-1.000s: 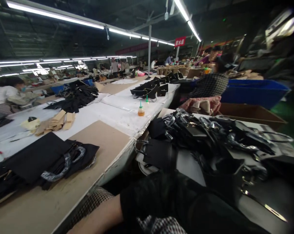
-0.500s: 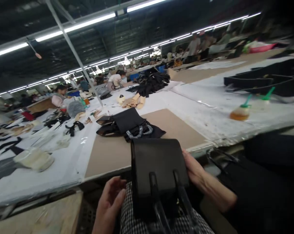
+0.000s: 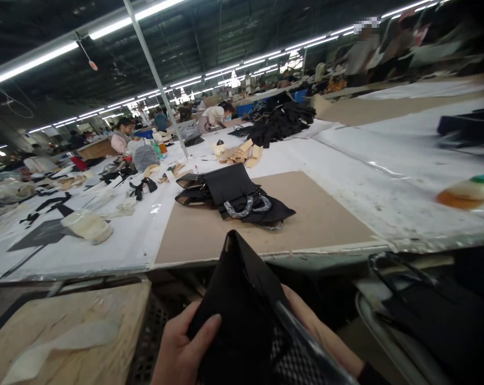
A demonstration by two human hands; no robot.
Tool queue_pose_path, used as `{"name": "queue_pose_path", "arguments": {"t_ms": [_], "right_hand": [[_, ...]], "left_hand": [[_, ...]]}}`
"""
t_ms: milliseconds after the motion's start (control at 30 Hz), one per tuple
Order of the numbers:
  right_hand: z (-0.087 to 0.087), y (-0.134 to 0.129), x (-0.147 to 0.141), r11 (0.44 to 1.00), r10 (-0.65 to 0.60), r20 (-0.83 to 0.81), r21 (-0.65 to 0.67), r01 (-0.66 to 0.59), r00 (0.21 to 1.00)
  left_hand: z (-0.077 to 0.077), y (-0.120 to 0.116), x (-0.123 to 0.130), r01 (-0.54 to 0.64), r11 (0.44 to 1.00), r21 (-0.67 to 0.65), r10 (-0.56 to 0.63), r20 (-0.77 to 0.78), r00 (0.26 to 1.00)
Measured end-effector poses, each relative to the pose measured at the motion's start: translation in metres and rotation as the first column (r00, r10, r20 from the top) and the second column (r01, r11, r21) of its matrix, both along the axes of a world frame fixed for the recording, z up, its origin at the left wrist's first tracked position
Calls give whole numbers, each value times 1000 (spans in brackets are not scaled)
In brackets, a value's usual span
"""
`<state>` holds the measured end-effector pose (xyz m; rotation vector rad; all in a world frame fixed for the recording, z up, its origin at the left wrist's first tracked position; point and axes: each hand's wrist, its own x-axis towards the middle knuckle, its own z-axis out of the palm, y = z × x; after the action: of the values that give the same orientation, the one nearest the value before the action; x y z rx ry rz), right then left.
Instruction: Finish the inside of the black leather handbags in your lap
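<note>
A black handbag (image 3: 237,305) is held up over my lap, turned so that a narrow edge faces the table. My left hand (image 3: 189,342) grips its left side, the thumb lying on the black surface. My right hand (image 3: 306,315) is against the bag's right side, its fingers mostly hidden behind the panel. A plastic-wrapped handle (image 3: 301,337) slants down to the right, blurred. Beyond the bag, a pile of black bag pieces (image 3: 229,187) with wrapped handles lies on a brown board (image 3: 330,214).
Tan pieces (image 3: 242,153) and a black heap (image 3: 279,123) lie farther back on the white table (image 3: 346,166). A bottle of amber liquid (image 3: 466,193) stands at right. A wooden board (image 3: 77,331) is at lower left, another black bag (image 3: 438,305) at lower right. Co-workers are behind.
The handbag has turned from its broad front to its narrow edge. My left hand, apart from it before, has closed on its left side. The view has shifted right to left across the table.
</note>
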<state>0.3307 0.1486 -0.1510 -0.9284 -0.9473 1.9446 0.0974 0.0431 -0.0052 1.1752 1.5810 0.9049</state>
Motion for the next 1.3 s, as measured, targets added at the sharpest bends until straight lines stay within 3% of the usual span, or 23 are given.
{"name": "queue_pose_path", "arguments": {"t_ms": [133,167,233,300,367,433,500,733,800,1000,1100,1300], "right_hand": [[8,26,27,999,-12,230,33,5,973],[17,33,34,996,-50,255,79,31,966],[44,44,42,951,-141,295,304,47,945],[76,51,40,869,-131,325,492,-50,937],[101,56,28,705,1,387,653,-275,922],[115,64,13,514,56,506,725,-459,861],[117,73,-1,384,40,614,719,-580,788],[110,101,-32,200,80,779,599,-775,622],[109,104,-41,176,96,796,577,-797,598],[97,108,-55,247,27,828,537,-807,560],[91,110,-54,235,80,819,538,-810,567],[87,111,-65,283,220,782,521,-805,583]], "left_hand": [[34,-2,-18,102,994,-34,-108,-326,939],[36,-1,-19,130,990,-56,-141,-384,912],[31,4,-17,179,980,-84,-198,-453,869],[20,9,-11,215,973,-85,-230,-467,854],[9,14,-7,241,967,-80,-251,-445,860],[3,16,-7,249,965,-85,-262,-409,874],[1,17,-10,242,966,-95,-259,-387,885],[-8,16,-29,182,975,-127,-216,-347,913],[-14,16,-35,169,977,-128,-203,-336,920],[-28,14,-51,102,984,-143,-142,-308,941],[-31,14,-54,85,984,-159,-131,-308,942],[-30,18,-55,88,978,-189,-144,-302,943]]}}
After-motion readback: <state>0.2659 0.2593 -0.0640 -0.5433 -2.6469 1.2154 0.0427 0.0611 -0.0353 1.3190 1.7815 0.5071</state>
